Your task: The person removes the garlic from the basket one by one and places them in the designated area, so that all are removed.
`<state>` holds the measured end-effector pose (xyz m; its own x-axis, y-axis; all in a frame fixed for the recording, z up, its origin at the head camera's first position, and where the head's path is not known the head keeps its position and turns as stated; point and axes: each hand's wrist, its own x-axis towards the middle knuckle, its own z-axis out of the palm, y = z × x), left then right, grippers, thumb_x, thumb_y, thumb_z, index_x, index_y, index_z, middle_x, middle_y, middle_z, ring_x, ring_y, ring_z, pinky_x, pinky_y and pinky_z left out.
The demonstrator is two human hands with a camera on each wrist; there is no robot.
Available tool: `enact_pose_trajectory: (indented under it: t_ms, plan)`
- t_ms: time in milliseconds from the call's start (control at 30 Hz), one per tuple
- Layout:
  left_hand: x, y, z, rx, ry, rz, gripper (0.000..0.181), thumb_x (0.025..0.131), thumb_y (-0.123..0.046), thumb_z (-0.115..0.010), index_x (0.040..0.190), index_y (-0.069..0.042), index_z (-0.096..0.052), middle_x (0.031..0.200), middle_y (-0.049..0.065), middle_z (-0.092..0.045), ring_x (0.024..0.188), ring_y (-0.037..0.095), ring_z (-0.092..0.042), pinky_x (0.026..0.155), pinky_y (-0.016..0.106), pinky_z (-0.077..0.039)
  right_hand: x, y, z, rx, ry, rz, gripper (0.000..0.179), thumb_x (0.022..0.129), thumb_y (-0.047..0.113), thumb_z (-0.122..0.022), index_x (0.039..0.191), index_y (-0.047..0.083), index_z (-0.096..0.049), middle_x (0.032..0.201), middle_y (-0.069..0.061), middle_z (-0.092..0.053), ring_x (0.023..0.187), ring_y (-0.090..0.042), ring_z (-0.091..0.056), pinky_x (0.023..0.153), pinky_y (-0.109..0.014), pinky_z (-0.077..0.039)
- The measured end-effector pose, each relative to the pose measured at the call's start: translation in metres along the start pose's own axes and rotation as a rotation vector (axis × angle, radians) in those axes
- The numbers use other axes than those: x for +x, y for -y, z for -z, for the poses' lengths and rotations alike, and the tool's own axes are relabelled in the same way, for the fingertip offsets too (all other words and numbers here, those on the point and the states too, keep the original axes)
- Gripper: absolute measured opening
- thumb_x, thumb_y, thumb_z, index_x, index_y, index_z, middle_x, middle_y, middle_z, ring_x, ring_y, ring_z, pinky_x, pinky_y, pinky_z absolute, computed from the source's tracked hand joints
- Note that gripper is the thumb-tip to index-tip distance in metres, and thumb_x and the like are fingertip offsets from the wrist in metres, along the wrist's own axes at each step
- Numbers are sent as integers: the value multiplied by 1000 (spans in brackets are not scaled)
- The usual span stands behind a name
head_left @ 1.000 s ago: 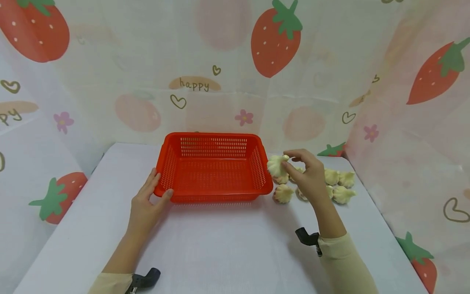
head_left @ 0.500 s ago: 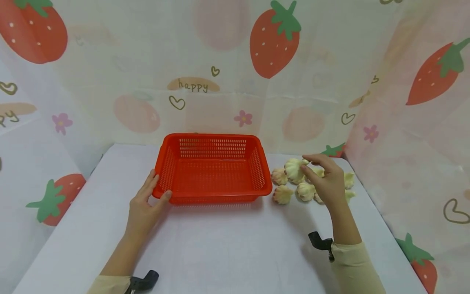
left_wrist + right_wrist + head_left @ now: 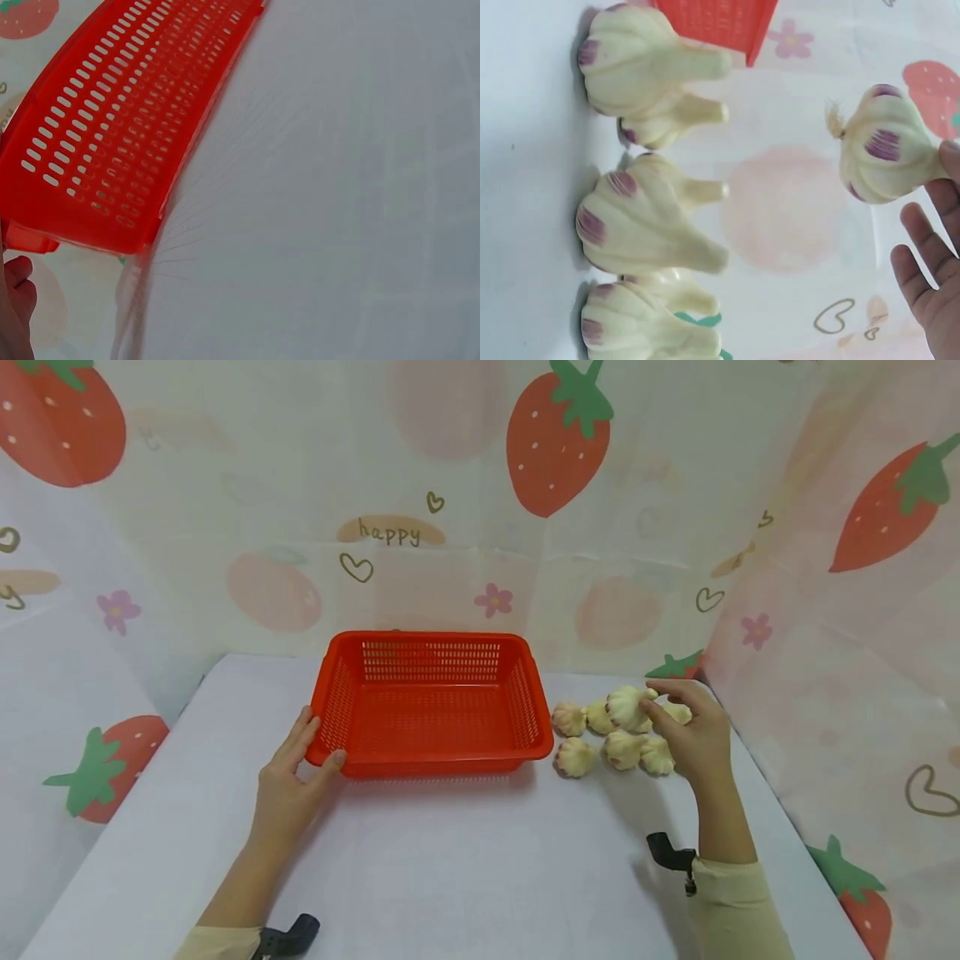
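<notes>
My right hand (image 3: 693, 731) pinches a garlic bulb (image 3: 627, 707) by its stem, between thumb and fingertips. In the right wrist view this bulb (image 3: 889, 146) has purple patches and a tuft of roots, and hangs above the table level, apart from the others. Several more garlic bulbs (image 3: 576, 757) stand in two rows below it, right of the basket; the hand covers part of the group. My left hand (image 3: 292, 785) holds the red plastic basket (image 3: 431, 766) at its near left corner, thumb at the front rim and fingers along the left side. Nothing lies inside the basket.
The white-covered table (image 3: 465, 860) extends in front of the basket and to both sides. Behind it and on both sides hangs a sheet (image 3: 450, 585) printed with strawberries. A black wrist camera (image 3: 671, 853) sits at each sleeve.
My right hand has carried the garlic bulb rightward from the basket's right edge to above the other bulbs. The left hand keeps its place on the basket; the view has shifted slightly.
</notes>
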<state>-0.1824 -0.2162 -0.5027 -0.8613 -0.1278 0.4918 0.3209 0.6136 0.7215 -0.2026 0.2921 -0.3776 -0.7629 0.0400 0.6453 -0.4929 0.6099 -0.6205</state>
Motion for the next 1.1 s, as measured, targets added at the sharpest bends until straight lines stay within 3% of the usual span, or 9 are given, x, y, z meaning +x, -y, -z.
enact_pose_trajectory:
  t_ms: [233, 400, 667, 767, 933, 1100]
  plan:
    - [0, 0, 1, 11, -1, -4, 71, 92, -34, -78, 153, -13, -49, 162, 0, -42, 149, 26, -41, 108, 2, -25, 0, -39, 15, -67, -49, -108, 25, 87, 7, -82, 111, 5, -77, 112, -13, -75, 99, 3, -60, 94, -19, -46]
    - [1, 1, 1, 8, -15, -18, 71, 91, -31, -80, 152, -11, -51, 161, 0, -43, 148, 26, -42, 108, 2, -26, 1, -48, 32, -89, -102, -187, 28, 87, 14, -83, 113, 4, -76, 112, 2, -75, 98, 1, -60, 93, -20, -47]
    - [0, -1, 0, 5, 0, -2, 71, 92, -33, -79, 153, -14, -49, 162, -2, -41, 149, 24, -41, 107, 2, -26, -2, -64, 52, -108, -170, -314, 30, 89, 22, -83, 114, 8, -77, 108, 9, -74, 94, 0, -61, 82, -15, -47]
    - [0, -1, 0, 6, 9, -1, 71, 92, -33, -78, 154, -16, -48, 162, -3, -41, 149, 23, -41, 106, 2, -27, -4, -72, 60, -128, -201, -339, 29, 89, 23, -82, 113, 8, -77, 103, 15, -72, 94, -1, -61, 82, -15, -47]
    - [0, -2, 0, -4, -4, -22, 70, 92, -30, -79, 153, -13, -49, 162, -1, -42, 149, 25, -41, 108, 3, -27, -8, -91, 71, -122, -256, -380, 29, 88, 21, -83, 112, 6, -77, 100, 16, -72, 95, 2, -60, 82, -14, -48]
    - [0, -2, 1, -10, -19, -44, 70, 90, -25, -81, 152, -10, -51, 161, 3, -43, 148, 28, -43, 110, 3, -27, -11, -106, 77, -128, -280, -525, 33, 89, 27, -82, 116, 10, -76, 96, 25, -66, 84, 1, -60, 67, -10, -48]
